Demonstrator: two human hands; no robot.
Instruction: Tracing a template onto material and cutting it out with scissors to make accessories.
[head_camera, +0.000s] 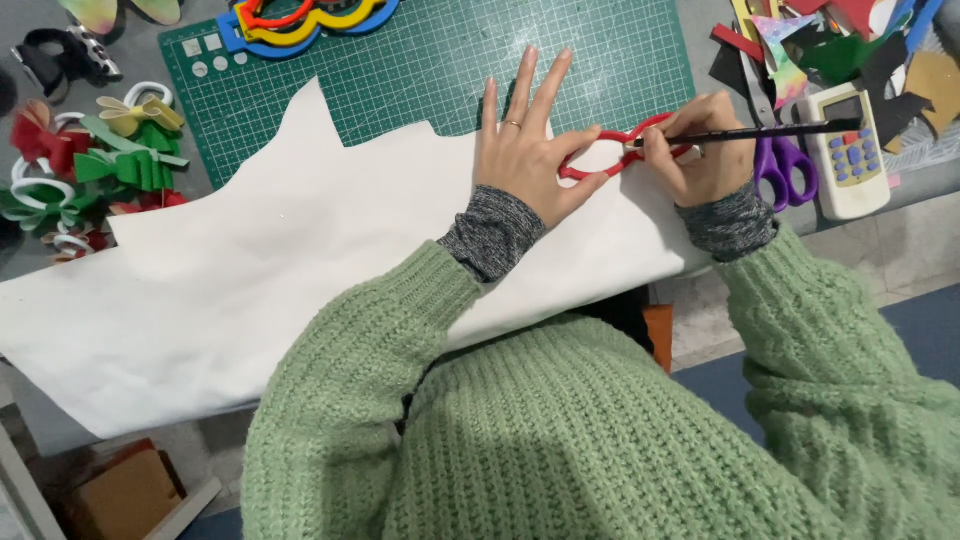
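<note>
Worktop (930, 180): grey, cluttered at its far corners. White sheet (260, 280): spread across the near edge, overlapping the green cutting mat (420, 70), which backs it firmly. Red template (610, 155): lying on the sheet's far right edge. Left hand (520, 150): fingers splayed flat, pinning the template (presumably against slipping). Right hand (700, 150): grip closed on a black pencil (760, 131), tip at the template's rim.
</note>
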